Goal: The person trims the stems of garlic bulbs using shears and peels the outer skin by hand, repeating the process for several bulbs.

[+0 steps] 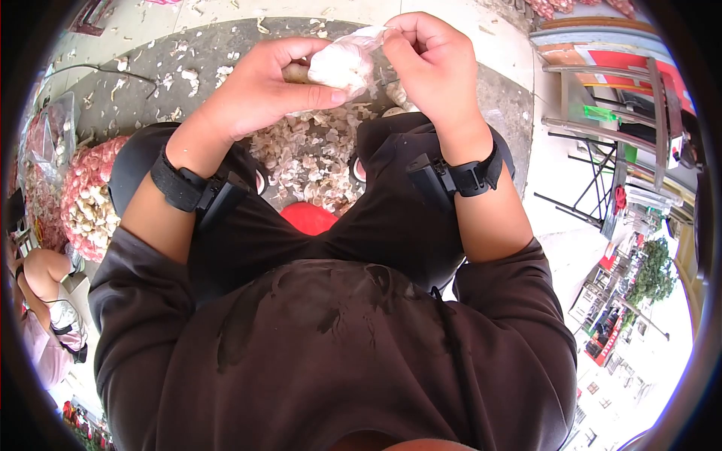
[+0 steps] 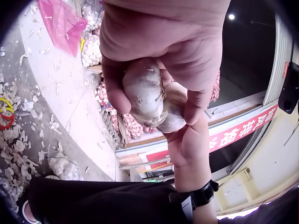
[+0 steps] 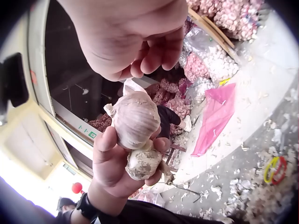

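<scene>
My left hand (image 1: 259, 86) grips two garlic bulbs at once. The larger bulb (image 3: 136, 119), whitish with purple streaks, lies on top of a smaller, dirt-marked bulb (image 3: 143, 163) in the right wrist view. Both bulbs also show between the fingers in the left wrist view, one bulb (image 2: 144, 91) facing the camera. My right hand (image 1: 440, 71) pinches a strip of papery skin (image 1: 372, 34) between thumb and forefinger at the upper right of the larger bulb. Its other fingers are curled in.
Peeled skins (image 1: 312, 154) litter the ground between the knees, near a red object (image 1: 309, 218). At the left stands a mesh sack of garlic (image 1: 90, 203), with a seated person beyond. A pink sheet (image 3: 215, 116) lies on the floor. Racks (image 1: 602, 98) stand at the right.
</scene>
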Demonstrator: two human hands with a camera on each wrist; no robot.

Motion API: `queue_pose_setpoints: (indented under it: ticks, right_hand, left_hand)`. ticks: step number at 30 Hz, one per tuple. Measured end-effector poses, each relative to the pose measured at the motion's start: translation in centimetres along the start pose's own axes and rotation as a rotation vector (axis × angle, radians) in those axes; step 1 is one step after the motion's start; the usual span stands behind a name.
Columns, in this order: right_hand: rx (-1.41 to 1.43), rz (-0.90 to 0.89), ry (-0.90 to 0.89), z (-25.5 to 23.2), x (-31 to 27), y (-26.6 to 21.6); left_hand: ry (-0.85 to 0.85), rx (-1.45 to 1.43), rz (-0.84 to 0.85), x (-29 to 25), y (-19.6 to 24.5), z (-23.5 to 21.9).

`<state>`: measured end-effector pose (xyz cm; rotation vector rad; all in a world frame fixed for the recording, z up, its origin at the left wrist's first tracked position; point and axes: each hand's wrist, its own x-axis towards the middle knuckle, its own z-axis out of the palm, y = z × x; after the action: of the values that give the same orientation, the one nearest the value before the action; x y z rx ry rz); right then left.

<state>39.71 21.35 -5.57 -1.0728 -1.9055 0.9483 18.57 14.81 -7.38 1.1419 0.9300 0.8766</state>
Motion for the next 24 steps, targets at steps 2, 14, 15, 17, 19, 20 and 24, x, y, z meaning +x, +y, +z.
queue_pose_setpoints:
  ticks: [2,14,15,17,19,20,24]
  right_hand:
    - [0.051,0.044,-0.038,-0.1,0.1,0.5]
    - [0.176,-0.099,-0.308,0.5,0.0,0.1]
    - [0.174,-0.113,-0.298,0.5,0.2,0.4]
    - [0.162,-0.107,-0.280,0.5,0.2,0.4]
    - [0.140,-0.071,-0.262,0.5,0.1,0.2]
    - [0.145,-0.067,-0.238,0.5,0.2,0.3]
    - [0.187,0.020,-0.199,0.4,0.5,0.9]
  left_hand:
    - [-0.009,0.014,0.002,-0.1,0.1,0.1]
    - [-0.043,0.025,0.018,0.1,-0.2,-0.2]
    - [-0.043,0.022,0.011,0.0,-0.2,-0.2]
    - [-0.037,0.028,0.010,0.0,-0.2,-0.2]
    - [-0.028,0.049,0.024,0.0,-0.4,-0.1]
    - [-0.028,0.046,0.004,0.0,-0.2,-0.2]
    - [-0.004,0.011,-0.028,-0.2,0.2,-0.3]
